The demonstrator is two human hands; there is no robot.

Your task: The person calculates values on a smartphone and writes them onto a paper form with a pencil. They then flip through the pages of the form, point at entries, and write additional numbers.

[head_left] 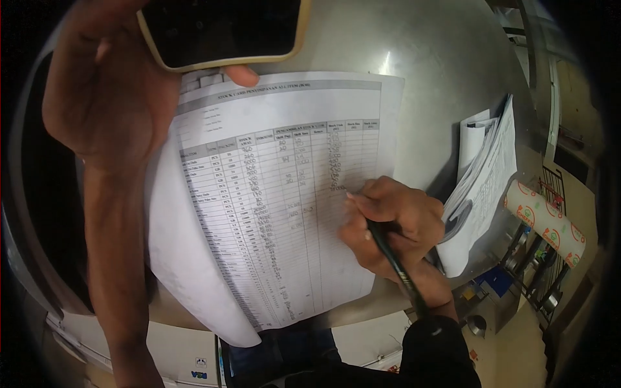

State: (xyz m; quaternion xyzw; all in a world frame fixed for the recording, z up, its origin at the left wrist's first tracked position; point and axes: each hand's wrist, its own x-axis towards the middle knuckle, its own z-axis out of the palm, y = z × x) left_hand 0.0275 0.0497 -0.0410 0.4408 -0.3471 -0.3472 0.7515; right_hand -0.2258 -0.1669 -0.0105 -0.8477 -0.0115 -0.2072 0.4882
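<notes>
Right hand [398, 220]: fingers pinch pen [398, 270] over stock card [343, 271]. Left hand [116, 97]: fingers hold phone [223, 32] near card's top. Curled edge [187, 278], if unpinned, could slip, skewing entries.

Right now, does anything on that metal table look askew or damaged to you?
Only mild untidiness: the printed stock card bows up along its left side instead of lying flat, and the stack of papers to its right is bent, with uneven edges. No spill stands out.

R hand [404, 226] w/ pen [396, 258] at stock card [278, 200], L hand [123, 97] w/ phone [223, 32], papers [485, 178] nearby on tbl [433, 90]
</notes>
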